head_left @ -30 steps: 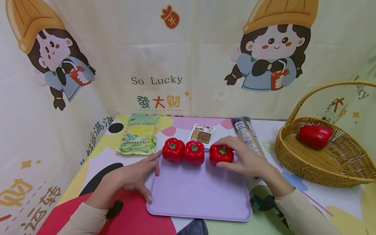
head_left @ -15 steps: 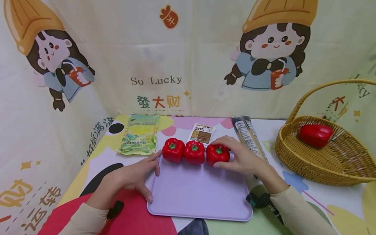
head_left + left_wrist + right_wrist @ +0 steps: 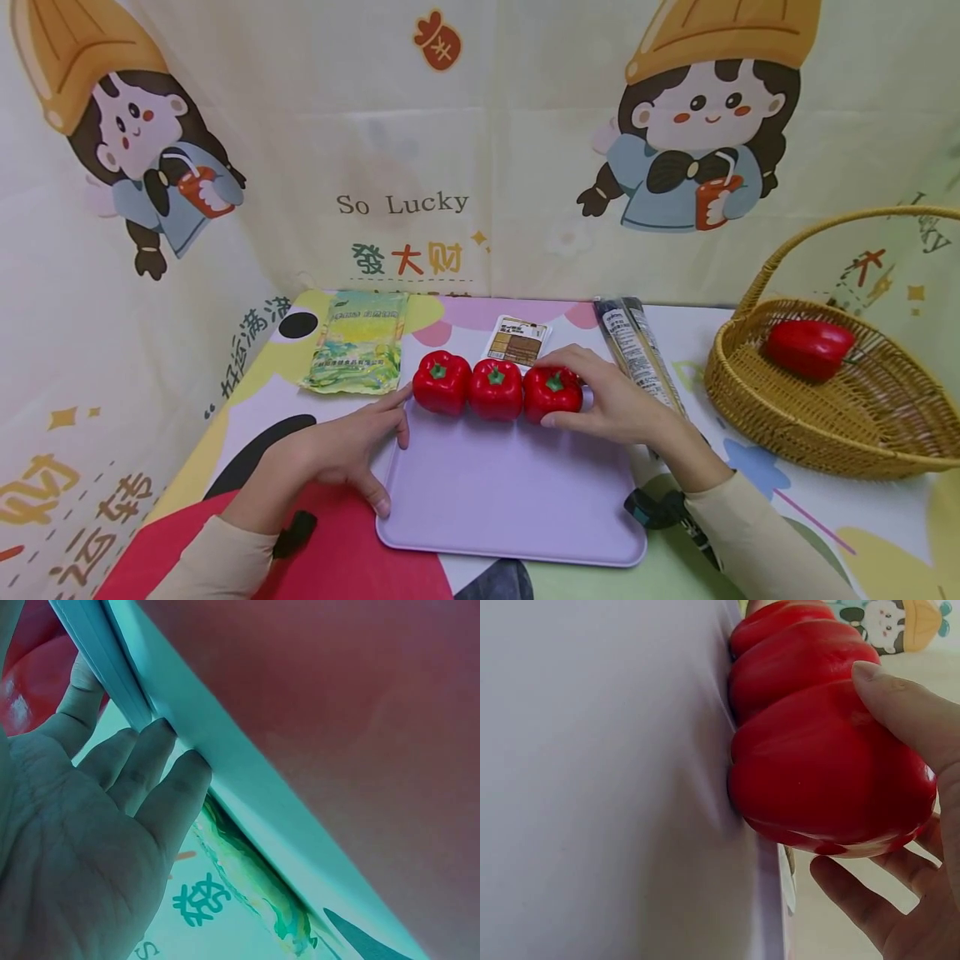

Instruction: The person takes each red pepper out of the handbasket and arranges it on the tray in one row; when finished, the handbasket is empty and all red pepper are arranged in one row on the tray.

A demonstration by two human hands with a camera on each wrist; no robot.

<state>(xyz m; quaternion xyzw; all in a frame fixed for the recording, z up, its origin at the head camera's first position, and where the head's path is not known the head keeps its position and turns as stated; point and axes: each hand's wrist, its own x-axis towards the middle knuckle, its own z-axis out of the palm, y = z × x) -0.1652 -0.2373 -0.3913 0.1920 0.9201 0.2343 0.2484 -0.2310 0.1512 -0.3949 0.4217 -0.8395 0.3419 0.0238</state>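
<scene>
Three red bell peppers stand in a row along the far edge of a lilac tray (image 3: 510, 492), green stems up. They are the left pepper (image 3: 441, 383), the middle pepper (image 3: 495, 390) and the right pepper (image 3: 550, 396). My right hand (image 3: 611, 400) holds the right pepper, thumb on its near side and fingers round the far side. In the right wrist view the thumb lies on that same pepper (image 3: 817, 765). At the tray's left edge, my left hand (image 3: 337, 454) rests with fingers spread, holding nothing; the index fingertip is close to the left pepper.
A wicker basket (image 3: 840, 433) on the right holds another red pepper (image 3: 810, 348). Behind the tray lie a yellow-green packet (image 3: 358, 343), a small flat pack with brown squares (image 3: 517, 337) and a long dark packet (image 3: 637, 350). A printed cloth (image 3: 525, 167) hangs behind.
The right hand has slid the right pepper leftward, so it now sits against or very near the middle one. My left hand has stayed at the tray's left edge.
</scene>
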